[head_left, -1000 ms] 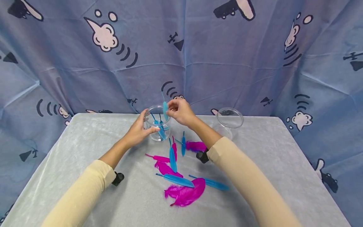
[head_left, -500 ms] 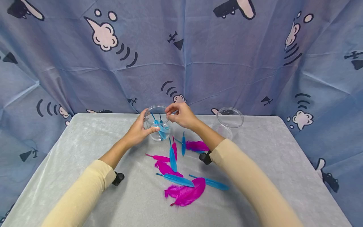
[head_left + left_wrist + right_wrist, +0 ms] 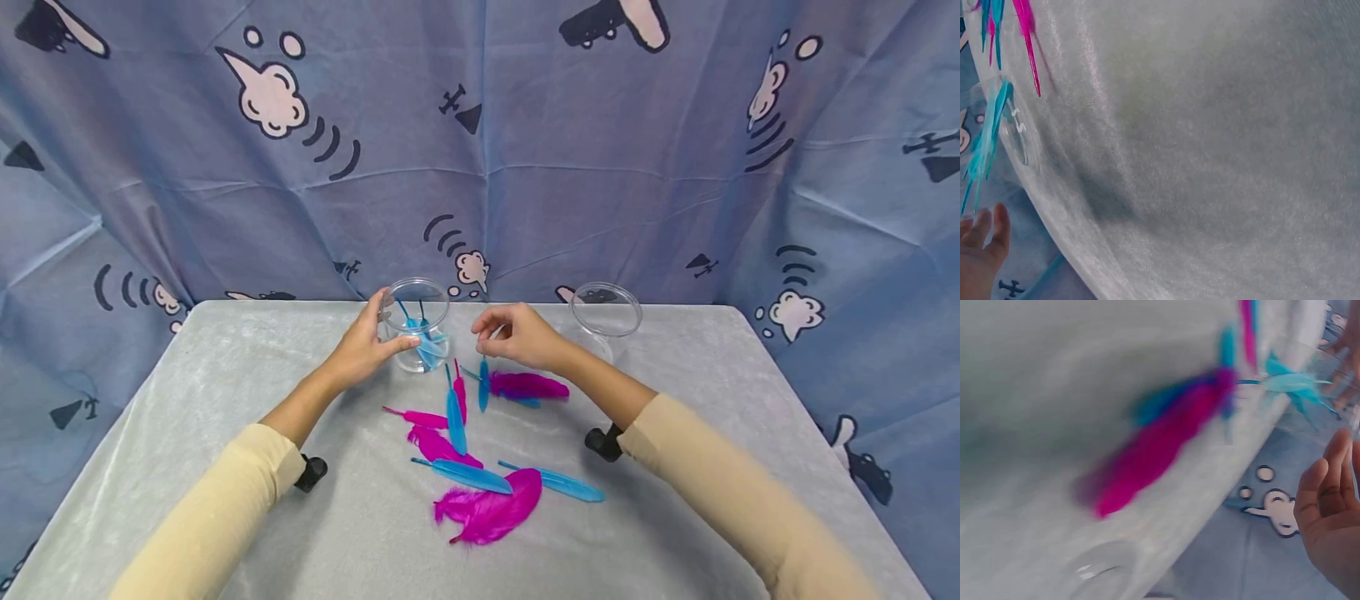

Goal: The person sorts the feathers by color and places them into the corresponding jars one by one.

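Note:
My left hand [image 3: 358,348] holds a clear plastic jar [image 3: 402,360] by its side, thumb in front and fingers around the back. Several blue feathers [image 3: 429,352] stand and lean inside it, quills up. My right hand [image 3: 522,335] is over the table to the right of the jar, fingers loosely bent with nothing visible between them. Just below its fingertips lies a small blue feather [image 3: 483,387], beside a magenta feather [image 3: 531,386] that partly covers another blue one. The right wrist view shows that magenta feather [image 3: 1154,450] blurred, with the hand [image 3: 1332,519] at the right edge.
A second clear jar [image 3: 606,310] stands at the back right of the table [image 3: 675,467]. More loose feathers lie in the middle: a magenta one [image 3: 491,512] in front, blue ones [image 3: 472,476] across and near it. A patterned curtain [image 3: 525,208] hangs behind.
The blue feather in my right hand went down into the jar and was let go. That hand then moved right and down, away from the rim. My left hand stays on the jar.

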Demonstrator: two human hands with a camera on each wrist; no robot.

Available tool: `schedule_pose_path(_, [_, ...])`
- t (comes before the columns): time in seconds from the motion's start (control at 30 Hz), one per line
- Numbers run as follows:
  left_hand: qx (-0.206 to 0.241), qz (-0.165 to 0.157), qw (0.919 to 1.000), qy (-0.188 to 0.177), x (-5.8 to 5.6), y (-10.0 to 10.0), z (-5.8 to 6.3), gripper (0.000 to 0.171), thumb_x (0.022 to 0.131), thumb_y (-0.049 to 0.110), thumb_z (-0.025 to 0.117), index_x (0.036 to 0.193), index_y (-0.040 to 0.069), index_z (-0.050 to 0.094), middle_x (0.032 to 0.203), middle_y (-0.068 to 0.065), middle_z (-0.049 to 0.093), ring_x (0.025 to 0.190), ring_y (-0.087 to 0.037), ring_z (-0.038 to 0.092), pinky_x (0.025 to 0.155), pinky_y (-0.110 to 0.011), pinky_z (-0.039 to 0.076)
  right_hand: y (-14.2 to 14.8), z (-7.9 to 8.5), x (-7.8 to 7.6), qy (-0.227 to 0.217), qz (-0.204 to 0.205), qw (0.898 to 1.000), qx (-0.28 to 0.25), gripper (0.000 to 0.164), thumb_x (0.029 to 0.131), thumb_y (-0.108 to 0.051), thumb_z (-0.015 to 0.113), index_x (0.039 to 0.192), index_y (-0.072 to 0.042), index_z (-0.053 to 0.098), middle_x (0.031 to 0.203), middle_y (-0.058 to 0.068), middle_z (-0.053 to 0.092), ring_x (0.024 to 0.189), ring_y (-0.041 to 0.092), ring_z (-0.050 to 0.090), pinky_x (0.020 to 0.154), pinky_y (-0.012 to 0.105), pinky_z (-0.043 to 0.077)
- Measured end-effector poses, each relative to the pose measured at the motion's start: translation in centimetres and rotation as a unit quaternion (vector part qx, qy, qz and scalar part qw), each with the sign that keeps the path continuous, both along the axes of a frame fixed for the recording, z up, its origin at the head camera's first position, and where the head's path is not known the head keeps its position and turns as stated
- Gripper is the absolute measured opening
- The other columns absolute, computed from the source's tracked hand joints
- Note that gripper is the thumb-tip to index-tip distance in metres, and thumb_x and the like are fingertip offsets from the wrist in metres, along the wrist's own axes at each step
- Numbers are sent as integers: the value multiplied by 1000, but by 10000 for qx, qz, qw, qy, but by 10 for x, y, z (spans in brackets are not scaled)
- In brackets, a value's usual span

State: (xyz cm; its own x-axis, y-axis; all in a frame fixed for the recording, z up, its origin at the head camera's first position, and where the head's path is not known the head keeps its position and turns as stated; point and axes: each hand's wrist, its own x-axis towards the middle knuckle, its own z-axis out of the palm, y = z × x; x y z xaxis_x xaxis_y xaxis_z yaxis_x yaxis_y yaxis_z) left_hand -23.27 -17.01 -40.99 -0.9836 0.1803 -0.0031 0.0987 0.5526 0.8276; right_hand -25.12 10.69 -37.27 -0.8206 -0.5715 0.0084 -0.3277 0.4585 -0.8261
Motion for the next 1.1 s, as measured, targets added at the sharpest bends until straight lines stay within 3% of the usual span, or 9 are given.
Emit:
schedule_pose_path(0.17, [17,-21,10000,9,0,0,0,100,90,35,75,159,7,8,161,-22,21,144,-42,29,114,-58,28,34,-16,19,-308,428,9983,235,19,87,-3,71,104,6,68,87,7,68,77,20,62,74,26,54])
schedule_pose_path(0.37, [13,-23,10000,23,-1,0,0,101,90,36,75,159,8,8,161,-22,21,144,-42,29,114,-57,27,70,-37,39,-854,758,9933,200,20,88,0,71,104,10,65,85,8,69,74,22,63,65,23,54])
schedule_pose_path(0.57, [22,-16,10000,14,-1,0,0,101,90,36,75,159,8,8,161,-21,22,144,-42,29,114,-57,28,90,-37,54,-1178,979,9881,118,23,90,-2,69,108,11,63,86,10,69,74,32,67,65,26,56])
schedule_pose_path(0.73, [25,14,10000,-6,-2,0,-1,101,90,36,75,159,9,8,161,-20,21,144,-41,30,114,-57,29,97,-35,67,-1319,1101,9848,250,26,89,-5,71,110,8,63,87,7,67,72,26,64,65,24,55])
schedule_pose_path(0.93, [18,26,10000,-30,-2,1,-1,100,90,36,75,159,10,8,161,-20,22,144,-40,30,114,-56,29,103,-46,81,-1478,1481,9777,166,26,87,-4,72,109,9,64,88,10,67,71,15,61,67,20,53])
schedule_pose_path(1.1, [9,38,10000,-52,-2,0,-1,100,90,36,75,160,10,7,162,-20,20,144,-41,29,114,-57,29,107,-55,87,-1562,1517,9760,85,26,87,-5,73,108,9,64,87,9,67,72,12,60,69,20,53])
